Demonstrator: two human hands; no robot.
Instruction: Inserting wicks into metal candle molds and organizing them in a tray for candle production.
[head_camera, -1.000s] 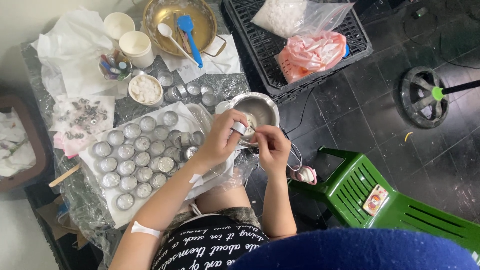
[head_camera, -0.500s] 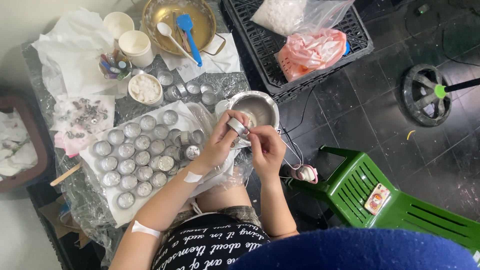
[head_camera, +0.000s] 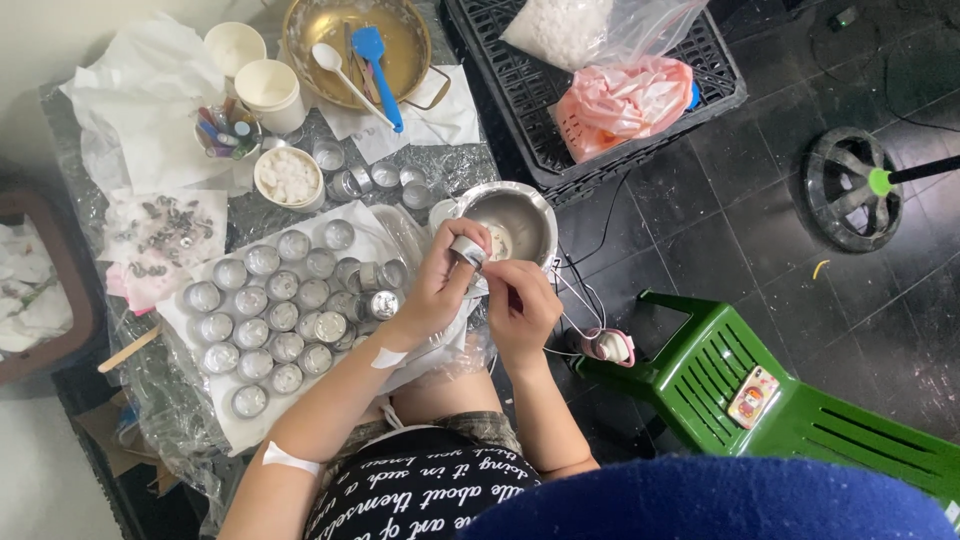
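Note:
My left hand (head_camera: 438, 283) holds a small round metal cup (head_camera: 467, 249) between thumb and fingers, just in front of a steel bowl (head_camera: 510, 215). My right hand (head_camera: 520, 308) is close beneath it, fingertips pinched at the cup's lower edge; what it pinches is too small to tell. Several more small metal cups (head_camera: 285, 300) stand in rows on white paper to the left of my hands. A few loose cups (head_camera: 375, 180) lie further back.
A brass bowl (head_camera: 410, 40) with a blue spatula and white spoon sits at the back. Two white cups (head_camera: 270, 90), a dish of white pieces (head_camera: 288, 178), a black crate (head_camera: 560, 120) with plastic bags, a green plastic stool (head_camera: 760, 400) at right.
Both hands have drawn back slightly from over the steel bowl toward my body, still together around the small cup.

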